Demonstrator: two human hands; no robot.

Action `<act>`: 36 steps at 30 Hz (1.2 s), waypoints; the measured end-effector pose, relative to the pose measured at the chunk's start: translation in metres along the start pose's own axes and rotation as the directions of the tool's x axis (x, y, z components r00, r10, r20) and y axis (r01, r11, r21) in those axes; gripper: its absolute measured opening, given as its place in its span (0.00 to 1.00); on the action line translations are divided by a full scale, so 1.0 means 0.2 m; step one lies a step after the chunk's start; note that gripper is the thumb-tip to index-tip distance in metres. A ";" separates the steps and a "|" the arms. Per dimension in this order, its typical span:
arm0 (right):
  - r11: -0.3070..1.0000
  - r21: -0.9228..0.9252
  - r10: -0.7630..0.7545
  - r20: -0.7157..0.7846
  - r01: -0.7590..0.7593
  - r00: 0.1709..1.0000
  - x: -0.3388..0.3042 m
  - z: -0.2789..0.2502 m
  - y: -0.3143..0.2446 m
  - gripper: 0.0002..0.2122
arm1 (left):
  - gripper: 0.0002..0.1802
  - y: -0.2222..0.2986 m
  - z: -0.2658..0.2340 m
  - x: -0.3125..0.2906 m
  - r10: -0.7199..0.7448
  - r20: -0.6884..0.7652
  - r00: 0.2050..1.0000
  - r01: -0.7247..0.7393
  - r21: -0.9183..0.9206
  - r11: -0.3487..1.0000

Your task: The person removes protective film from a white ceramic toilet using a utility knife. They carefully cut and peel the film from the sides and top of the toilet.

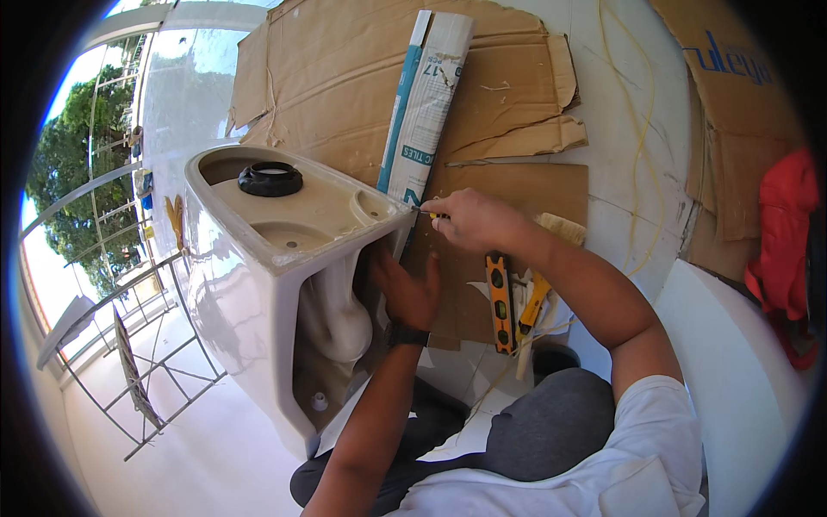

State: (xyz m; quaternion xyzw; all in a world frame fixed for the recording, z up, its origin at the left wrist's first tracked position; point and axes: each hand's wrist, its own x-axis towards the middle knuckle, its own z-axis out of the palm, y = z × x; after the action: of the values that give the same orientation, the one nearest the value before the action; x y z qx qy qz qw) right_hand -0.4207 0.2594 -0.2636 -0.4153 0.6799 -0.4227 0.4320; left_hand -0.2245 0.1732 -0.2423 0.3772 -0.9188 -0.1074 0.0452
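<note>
Toilet bowl, glossy and pale, is set base-up at the left edge of the cardboard sheets on the floor; its open rear is turned toward the person, with the curved trapway exposed inside, and a black ring seal is seated on its upturned base; by the right hand a slim yellow-and-black tool is grasped, its tip held at the base's right corner; the left hand is placed at the rear opening, its grip unclenched, thumb apart, fingertips partly hidden; a long white-and-teal carton is laid across the cardboard beyond; toward the cardboard's near right corner, an orange spirit level and a broad-bristled brush are laid.
</note>
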 end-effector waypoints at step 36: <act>0.998 -0.061 0.016 0.238 -0.001 0.971 0.26 -0.11 -0.06 0.21 | 0.37 -0.04 0.25 0.26 -0.065 -0.296 0.953 0.046 -0.069 0.997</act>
State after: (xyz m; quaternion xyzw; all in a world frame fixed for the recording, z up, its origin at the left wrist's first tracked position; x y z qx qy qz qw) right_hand -0.4533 0.2113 -0.2585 -0.4731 0.6374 -0.3469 0.4996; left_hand -0.2644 0.1391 -0.2917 0.4132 -0.8868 -0.0788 0.1917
